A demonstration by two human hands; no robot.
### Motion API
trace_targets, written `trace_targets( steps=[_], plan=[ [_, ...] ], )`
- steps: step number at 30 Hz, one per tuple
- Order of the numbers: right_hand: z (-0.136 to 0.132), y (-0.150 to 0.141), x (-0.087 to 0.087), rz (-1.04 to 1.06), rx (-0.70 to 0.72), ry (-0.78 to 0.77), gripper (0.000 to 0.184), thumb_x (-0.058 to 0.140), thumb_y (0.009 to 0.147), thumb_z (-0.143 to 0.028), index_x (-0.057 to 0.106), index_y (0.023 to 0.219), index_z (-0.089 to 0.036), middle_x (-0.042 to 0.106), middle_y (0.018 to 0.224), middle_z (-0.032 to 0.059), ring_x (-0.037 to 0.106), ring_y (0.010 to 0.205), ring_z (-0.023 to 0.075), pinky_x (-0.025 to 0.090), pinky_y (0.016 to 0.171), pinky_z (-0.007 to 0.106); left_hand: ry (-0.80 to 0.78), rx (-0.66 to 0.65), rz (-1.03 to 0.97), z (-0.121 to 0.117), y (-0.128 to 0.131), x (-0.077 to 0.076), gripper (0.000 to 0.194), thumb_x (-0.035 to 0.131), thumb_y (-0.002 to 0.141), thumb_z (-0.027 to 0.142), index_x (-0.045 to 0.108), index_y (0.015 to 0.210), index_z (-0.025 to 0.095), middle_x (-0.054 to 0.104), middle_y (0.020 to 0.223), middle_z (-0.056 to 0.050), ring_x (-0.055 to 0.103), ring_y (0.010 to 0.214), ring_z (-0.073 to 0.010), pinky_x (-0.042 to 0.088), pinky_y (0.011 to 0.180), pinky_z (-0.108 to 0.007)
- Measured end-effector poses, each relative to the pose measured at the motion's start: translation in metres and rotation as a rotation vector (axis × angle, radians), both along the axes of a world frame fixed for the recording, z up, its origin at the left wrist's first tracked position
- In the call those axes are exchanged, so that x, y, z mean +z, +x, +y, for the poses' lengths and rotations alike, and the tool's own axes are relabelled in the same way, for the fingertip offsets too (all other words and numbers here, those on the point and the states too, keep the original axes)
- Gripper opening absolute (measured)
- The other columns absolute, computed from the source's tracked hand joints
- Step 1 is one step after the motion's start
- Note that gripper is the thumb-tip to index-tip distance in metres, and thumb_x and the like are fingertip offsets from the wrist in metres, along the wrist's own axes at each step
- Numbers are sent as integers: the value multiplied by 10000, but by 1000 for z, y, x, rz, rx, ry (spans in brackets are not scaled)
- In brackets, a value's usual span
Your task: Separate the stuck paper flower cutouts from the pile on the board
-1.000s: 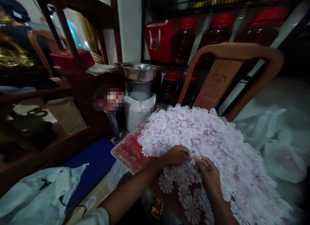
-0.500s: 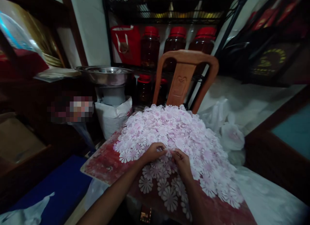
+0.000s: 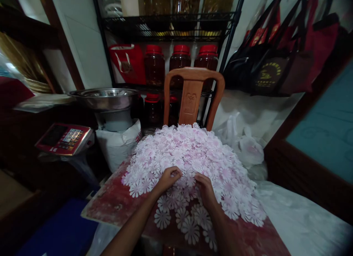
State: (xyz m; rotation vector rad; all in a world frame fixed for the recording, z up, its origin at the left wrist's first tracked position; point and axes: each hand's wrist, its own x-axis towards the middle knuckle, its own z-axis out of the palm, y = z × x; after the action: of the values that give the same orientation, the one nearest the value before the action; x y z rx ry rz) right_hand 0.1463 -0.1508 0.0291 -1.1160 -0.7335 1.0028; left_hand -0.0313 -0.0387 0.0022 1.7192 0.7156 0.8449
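A heap of paper flowers [image 3: 190,149] covers much of a table [image 3: 107,208]. Behind it stands a chair [image 3: 190,98], backed by a shelf rack [image 3: 171,24] of jars [image 3: 180,59]. A metal bowl [image 3: 107,101] sits left; bags [image 3: 275,64] hang at right.

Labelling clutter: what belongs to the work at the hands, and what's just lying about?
Seemingly in use:
- left hand, right hand
- flower-shaped pieces
- table

Likely just around:
- chair
- metal basin
- red-lidded jars
- keypad device
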Motion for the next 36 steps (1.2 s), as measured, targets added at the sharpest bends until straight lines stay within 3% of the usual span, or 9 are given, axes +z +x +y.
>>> trace_targets(
  steps=[5,9,12,13,18,20,25,31,36],
  plan=[
    [-12,1,9,-2,53,-12,399,978,602,-494,815,814,-198,625,696,22,488,653,138,388,640,276,36,17,11,1,-2,-3,338,803,751,366,824,1016,157,808,1101,-115,720,1059,-232,552,962,-324],
    [-57,16,23,-51,197,-31,386,1019,540,-471,765,661,-207,646,659,34,502,599,135,398,584,273,49,12,-6,0,0,-3,320,852,706,354,855,972,176,821,1073,-111,715,1051,-234,543,974,-333],
    [-98,36,23,-183,771,-202,448,1037,523,-536,808,662,-177,672,628,66,549,551,148,392,550,275,18,14,-31,0,2,-3,285,820,770,440,827,878,176,819,962,-94,712,951,-216,539,947,-331],
    [-109,42,22,-190,774,-215,492,1027,540,-593,818,682,-170,660,613,65,548,538,147,364,533,270,4,23,-39,0,2,-3,317,815,788,480,814,874,175,815,952,-90,710,939,-213,536,929,-325],
    [-106,47,26,-180,459,-245,663,926,643,-817,773,702,-175,459,471,-20,351,404,91,254,504,273,-53,67,-95,1,1,-1,450,811,799,599,719,882,166,753,922,-69,678,916,-194,504,888,-304],
    [-80,38,36,-213,405,-224,666,878,722,-822,767,707,-166,409,468,-33,338,441,92,268,533,272,-74,70,-124,1,1,1,482,791,793,627,664,881,171,703,865,-44,646,852,-172,485,839,-291],
    [-1,1,39,-281,123,-78,639,843,731,-810,767,810,-181,621,699,24,391,556,110,283,556,276,-107,63,-175,-1,2,4,501,779,792,636,607,918,183,611,761,19,581,738,-128,429,739,-255],
    [26,-23,4,-353,78,-58,723,925,528,-860,746,686,-177,610,634,37,450,629,143,338,636,291,-136,67,-180,-1,5,4,579,836,761,704,624,839,171,639,750,3,587,734,-125,423,736,-259],
    [24,-14,-3,-336,108,-58,735,899,559,-892,732,693,-188,660,667,54,504,644,166,374,650,306,-154,69,-169,0,5,5,646,889,702,752,641,812,165,610,715,21,547,716,-108,413,738,-257]
  ],
)
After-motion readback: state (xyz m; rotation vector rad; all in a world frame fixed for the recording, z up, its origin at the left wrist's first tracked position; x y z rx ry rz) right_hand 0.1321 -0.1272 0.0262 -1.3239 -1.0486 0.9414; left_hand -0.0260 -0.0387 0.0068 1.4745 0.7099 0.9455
